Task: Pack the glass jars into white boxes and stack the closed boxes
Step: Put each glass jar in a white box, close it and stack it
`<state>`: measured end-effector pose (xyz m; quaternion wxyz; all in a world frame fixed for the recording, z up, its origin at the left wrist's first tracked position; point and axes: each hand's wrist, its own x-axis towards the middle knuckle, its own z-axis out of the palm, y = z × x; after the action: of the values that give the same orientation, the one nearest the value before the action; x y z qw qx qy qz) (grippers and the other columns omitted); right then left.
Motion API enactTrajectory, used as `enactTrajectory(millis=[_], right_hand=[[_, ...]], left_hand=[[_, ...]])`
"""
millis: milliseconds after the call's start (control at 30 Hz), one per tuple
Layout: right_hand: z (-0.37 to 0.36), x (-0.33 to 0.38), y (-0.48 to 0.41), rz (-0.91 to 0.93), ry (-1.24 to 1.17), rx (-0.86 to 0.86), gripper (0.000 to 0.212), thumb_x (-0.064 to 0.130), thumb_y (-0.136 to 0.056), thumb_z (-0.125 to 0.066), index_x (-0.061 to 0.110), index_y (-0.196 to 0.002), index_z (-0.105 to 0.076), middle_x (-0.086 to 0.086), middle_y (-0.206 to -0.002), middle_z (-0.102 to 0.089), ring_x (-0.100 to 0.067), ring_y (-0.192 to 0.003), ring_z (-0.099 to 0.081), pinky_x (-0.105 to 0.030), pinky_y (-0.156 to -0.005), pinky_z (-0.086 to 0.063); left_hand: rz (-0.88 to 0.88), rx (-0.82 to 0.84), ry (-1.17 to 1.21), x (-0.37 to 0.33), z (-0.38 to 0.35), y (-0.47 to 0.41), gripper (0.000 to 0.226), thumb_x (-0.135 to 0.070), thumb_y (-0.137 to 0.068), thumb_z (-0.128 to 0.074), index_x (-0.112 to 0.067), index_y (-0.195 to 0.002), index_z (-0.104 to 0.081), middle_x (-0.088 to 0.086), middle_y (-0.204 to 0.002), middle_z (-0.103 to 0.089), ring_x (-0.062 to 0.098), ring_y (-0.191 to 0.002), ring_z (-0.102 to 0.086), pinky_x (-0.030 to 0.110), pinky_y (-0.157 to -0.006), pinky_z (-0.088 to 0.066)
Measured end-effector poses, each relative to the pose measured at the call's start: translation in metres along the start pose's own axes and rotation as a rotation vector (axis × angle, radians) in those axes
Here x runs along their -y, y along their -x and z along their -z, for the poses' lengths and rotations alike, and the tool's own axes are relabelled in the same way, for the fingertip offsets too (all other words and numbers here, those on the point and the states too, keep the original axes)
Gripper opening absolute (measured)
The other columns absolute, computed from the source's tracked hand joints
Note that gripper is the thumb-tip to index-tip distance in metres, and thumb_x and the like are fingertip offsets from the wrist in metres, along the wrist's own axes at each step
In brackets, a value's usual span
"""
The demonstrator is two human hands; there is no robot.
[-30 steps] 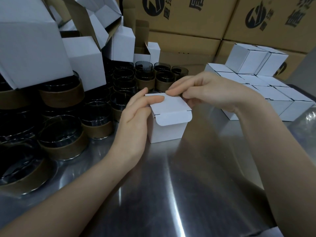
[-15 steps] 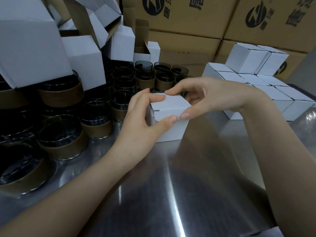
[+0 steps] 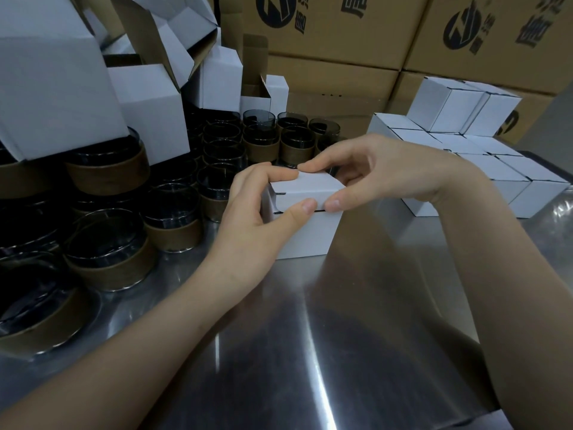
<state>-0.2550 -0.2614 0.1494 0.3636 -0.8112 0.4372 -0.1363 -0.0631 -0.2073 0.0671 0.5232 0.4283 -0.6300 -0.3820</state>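
A small white box [image 3: 310, 234] stands on the steel table in the middle of the view, its lid [image 3: 307, 189] folded nearly flat. My left hand [image 3: 257, 218] grips the lid's left side, thumb on the front edge and forefinger on the back. From the right, my right hand [image 3: 372, 169] pinches the lid the same way. Both thumbs press the front flap down at the seam. Several dark glass jars [image 3: 173, 218] with brown bands crowd the left. Closed white boxes [image 3: 483, 169] are stacked at the right.
Open white boxes [image 3: 148, 110] are piled over the jars at the back left. Large brown printed cartons [image 3: 341, 32] form a wall behind. The steel table [image 3: 325, 352] stretches bare and shiny toward me.
The lid was raised with its tuck flap sticking out; both hands have folded it down over the box, and their thumbs now press the front flap in.
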Motion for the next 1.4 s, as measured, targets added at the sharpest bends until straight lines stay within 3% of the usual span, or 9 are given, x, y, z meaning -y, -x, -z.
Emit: enactTrajectory(millis=[233,367,467,533,600,700,833,1133,1400], right_hand=[[-0.002,-0.005,-0.002,-0.022,-0.04,0.018,0.067,0.032,-0.061,-0.08,0.021,-0.124,-0.06,-0.003,-0.124,-0.064,-0.039,-0.111,-0.06,-0.052,-0.096,-0.05],[-0.001,-0.005,-0.001,-0.034,-0.055,0.043,0.071,0.032,-0.061,-0.079,0.019,-0.127,-0.057,-0.004,-0.127,-0.06,-0.042,-0.112,-0.058,-0.055,-0.096,-0.05],[0.0,-0.005,-0.001,-0.054,-0.048,0.06,0.065,0.031,-0.068,-0.08,0.02,-0.127,-0.056,-0.003,-0.13,-0.058,-0.033,-0.11,-0.063,-0.048,-0.091,-0.055],[0.0,-0.005,-0.001,-0.058,-0.049,0.05,0.052,0.036,-0.08,-0.077,0.021,-0.126,-0.057,-0.003,-0.128,-0.059,-0.023,-0.104,-0.066,-0.04,-0.087,-0.057],[0.0,-0.006,-0.001,-0.063,-0.071,0.03,0.045,0.043,-0.087,-0.064,0.02,-0.126,-0.058,-0.005,-0.123,-0.064,-0.021,-0.102,-0.068,-0.042,-0.089,-0.057],[-0.002,-0.007,-0.002,-0.067,-0.096,0.026,0.048,0.04,-0.083,-0.06,0.017,-0.125,-0.058,-0.004,-0.122,-0.065,-0.025,-0.107,-0.067,-0.047,-0.091,-0.056],[-0.003,-0.011,-0.006,-0.059,-0.105,0.038,0.044,0.037,-0.085,-0.069,0.018,-0.123,-0.056,0.0,-0.123,-0.063,-0.028,-0.11,-0.065,-0.046,-0.09,-0.056],[-0.004,-0.01,-0.007,-0.044,-0.12,0.049,0.053,0.035,-0.075,-0.066,0.016,-0.123,-0.054,0.011,-0.113,-0.061,-0.028,-0.106,-0.065,-0.042,-0.087,-0.057],[-0.005,-0.01,-0.009,-0.048,-0.097,0.047,0.052,0.035,-0.071,-0.07,0.024,-0.119,-0.055,0.012,-0.115,-0.059,0.0,-0.086,-0.065,-0.03,-0.078,-0.057]], left_hand=[[0.002,0.004,-0.003,0.001,-0.001,0.0,0.03,-0.034,-0.082,-0.07,-0.037,-0.106,-0.054,-0.021,-0.125,-0.039,0.002,-0.122,-0.044,0.028,-0.104,-0.042],[-0.016,0.014,-0.016,0.004,-0.002,0.0,0.028,-0.022,-0.089,-0.067,-0.037,-0.108,-0.052,-0.022,-0.126,-0.036,-0.019,-0.113,-0.037,0.004,-0.092,-0.035],[-0.011,0.02,-0.022,0.007,-0.003,-0.001,0.029,-0.019,-0.089,-0.066,-0.035,-0.11,-0.053,-0.019,-0.131,-0.035,-0.028,-0.111,-0.031,-0.002,-0.089,-0.031],[-0.014,0.013,-0.026,0.008,-0.002,-0.001,0.029,-0.02,-0.09,-0.066,-0.033,-0.112,-0.053,-0.015,-0.135,-0.035,-0.029,-0.113,-0.03,-0.003,-0.09,-0.028],[-0.007,0.01,-0.007,0.007,-0.002,-0.001,0.027,-0.033,-0.087,-0.064,-0.035,-0.111,-0.054,-0.015,-0.136,-0.035,-0.027,-0.118,-0.029,-0.004,-0.091,-0.026],[0.006,0.006,0.015,0.006,-0.002,-0.001,0.021,-0.043,-0.089,-0.059,-0.038,-0.109,-0.055,-0.017,-0.136,-0.036,-0.023,-0.123,-0.028,-0.002,-0.093,-0.026],[0.002,0.002,-0.01,0.01,-0.002,-0.002,0.013,-0.03,-0.098,-0.053,-0.034,-0.111,-0.055,-0.015,-0.139,-0.035,-0.017,-0.129,-0.027,0.008,-0.102,-0.026],[0.024,0.012,0.028,0.008,-0.003,-0.003,0.03,-0.041,-0.081,-0.05,-0.035,-0.11,-0.054,-0.017,-0.138,-0.034,-0.016,-0.13,-0.025,0.001,-0.099,-0.024],[0.063,0.023,0.079,0.009,-0.006,-0.004,0.035,-0.037,-0.075,-0.052,-0.036,-0.111,-0.053,-0.02,-0.138,-0.031,-0.02,-0.123,-0.028,-0.003,-0.09,-0.027]])
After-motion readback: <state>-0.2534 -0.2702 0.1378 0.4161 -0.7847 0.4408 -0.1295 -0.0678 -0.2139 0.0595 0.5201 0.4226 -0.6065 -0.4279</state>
